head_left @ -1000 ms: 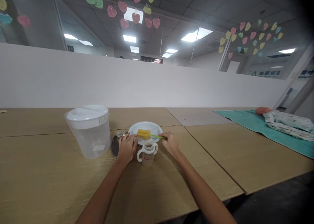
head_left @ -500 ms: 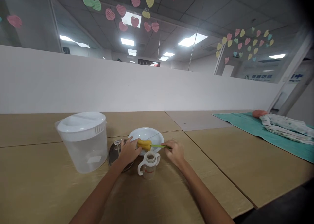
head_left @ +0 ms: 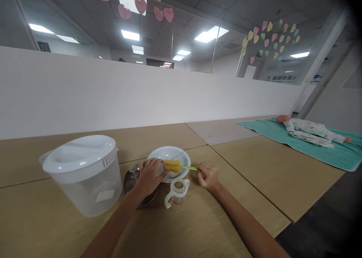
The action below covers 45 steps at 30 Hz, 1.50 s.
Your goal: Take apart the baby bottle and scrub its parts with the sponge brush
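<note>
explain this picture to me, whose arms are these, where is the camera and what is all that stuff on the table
There is no machine here: these are a person's own bare arms, seen from a camera worn on the head. The right hand holds the green handle of a yellow sponge brush over a white bowl. The left hand is at the sponge end; its grip is hard to make out. On the table, a two-handled bottle stands nearer the wearer, with a lidded tub to the left and a teal towel farther right.
</note>
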Tool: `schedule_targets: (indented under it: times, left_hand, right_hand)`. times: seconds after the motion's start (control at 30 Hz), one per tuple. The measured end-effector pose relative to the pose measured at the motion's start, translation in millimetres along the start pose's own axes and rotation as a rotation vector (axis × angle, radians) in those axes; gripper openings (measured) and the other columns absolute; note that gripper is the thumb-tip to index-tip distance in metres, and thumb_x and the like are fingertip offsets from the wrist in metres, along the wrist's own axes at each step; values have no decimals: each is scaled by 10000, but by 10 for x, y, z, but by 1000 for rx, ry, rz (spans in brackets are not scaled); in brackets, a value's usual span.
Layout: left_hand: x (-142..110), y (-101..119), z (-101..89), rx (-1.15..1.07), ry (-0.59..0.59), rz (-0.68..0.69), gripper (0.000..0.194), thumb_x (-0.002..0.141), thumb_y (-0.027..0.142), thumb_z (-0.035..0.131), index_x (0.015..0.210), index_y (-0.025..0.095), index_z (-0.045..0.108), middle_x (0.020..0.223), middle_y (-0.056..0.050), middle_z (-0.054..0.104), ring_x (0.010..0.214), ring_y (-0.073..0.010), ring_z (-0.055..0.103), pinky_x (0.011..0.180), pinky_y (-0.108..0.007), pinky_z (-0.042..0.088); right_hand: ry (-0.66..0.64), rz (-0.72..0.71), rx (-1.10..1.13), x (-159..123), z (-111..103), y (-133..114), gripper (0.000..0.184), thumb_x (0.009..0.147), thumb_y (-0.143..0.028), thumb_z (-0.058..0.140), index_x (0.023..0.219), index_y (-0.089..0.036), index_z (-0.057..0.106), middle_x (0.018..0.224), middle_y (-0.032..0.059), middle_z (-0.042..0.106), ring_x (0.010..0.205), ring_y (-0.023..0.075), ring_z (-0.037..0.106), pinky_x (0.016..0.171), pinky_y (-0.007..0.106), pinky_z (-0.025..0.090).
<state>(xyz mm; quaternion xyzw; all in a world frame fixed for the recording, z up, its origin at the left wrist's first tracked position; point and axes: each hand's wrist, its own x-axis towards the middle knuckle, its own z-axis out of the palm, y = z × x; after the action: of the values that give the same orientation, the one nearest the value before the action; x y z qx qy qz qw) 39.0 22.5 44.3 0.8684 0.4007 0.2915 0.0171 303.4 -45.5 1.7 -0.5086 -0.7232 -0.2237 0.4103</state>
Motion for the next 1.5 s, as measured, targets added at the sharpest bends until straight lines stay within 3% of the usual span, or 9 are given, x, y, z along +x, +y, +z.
schedule_targets:
  times: [0.33,0.57,0.77,0.93,1.07,1.27,1.37,1.43,1.5]
  left_hand:
    - [133,1,-126,-195,-189,273,437,812,286,567,1242,279,491,1216,-49,549,1120,-217,489,964,-359,391]
    - [117,124,-287,-300,-165,202,407,885,380,438,1267,247,481,1207,-70,566,1122,-219,495,974,-358,389]
    - [73,280,-382,-304,21,128,418,947,369,247,1211,220,534,1126,-68,621,1050,-196,554,915,-328,413]
    - [65,365,-424,-350,82,5,456,943,410,217,1066,210,607,1016,-44,670,962,-189,603,850,-296,442]
    - [96,435,-497,-492,86,-64,421,919,444,282,1067,205,595,1072,-41,655,985,-188,591,849,-282,443]
    - [84,471,-761,-508,-52,64,435,792,410,562,1201,263,537,1195,-13,597,1055,-190,552,899,-279,434]
    - [90,337,-837,-329,47,95,419,767,319,592,1178,255,547,1196,-28,577,1115,-206,516,984,-322,385]
    - [96,195,-843,-175,138,35,410,759,232,576,1167,237,535,1194,-49,538,1121,-212,504,993,-346,381]
    - [94,56,-818,-5,122,-63,513,719,118,559,1217,213,481,1174,-79,499,1082,-221,521,949,-357,415]
  right_hand:
    - [92,-116,-84,11,-33,-43,250,744,-182,399,765,-159,646,581,24,563,529,103,457,513,229,317]
    - [125,-81,-39,80,-111,-115,260,736,-172,410,796,-156,663,577,29,566,535,113,461,519,237,324]
    - [146,-56,34,82,-117,-267,265,746,-149,421,855,-147,662,661,46,607,584,118,506,554,243,371]
    - [233,-260,78,74,-113,-279,359,746,-95,432,1052,-131,615,713,58,617,600,128,513,537,246,384]
    - [235,-375,55,76,-121,-236,453,760,-67,419,1190,-132,546,825,89,633,700,154,553,608,268,445]
    - [221,-82,363,98,-104,-262,264,846,-97,414,1019,-155,604,770,54,619,672,126,566,597,238,456]
    - [214,-26,350,114,-92,-218,224,865,-131,413,967,-150,611,763,47,627,661,124,568,589,235,445]
    - [241,22,301,124,-86,-171,219,871,-152,411,956,-146,612,765,48,631,675,128,575,598,237,442]
    - [253,66,257,131,-77,-130,225,875,-167,403,952,-143,613,771,51,634,694,132,582,604,237,440]
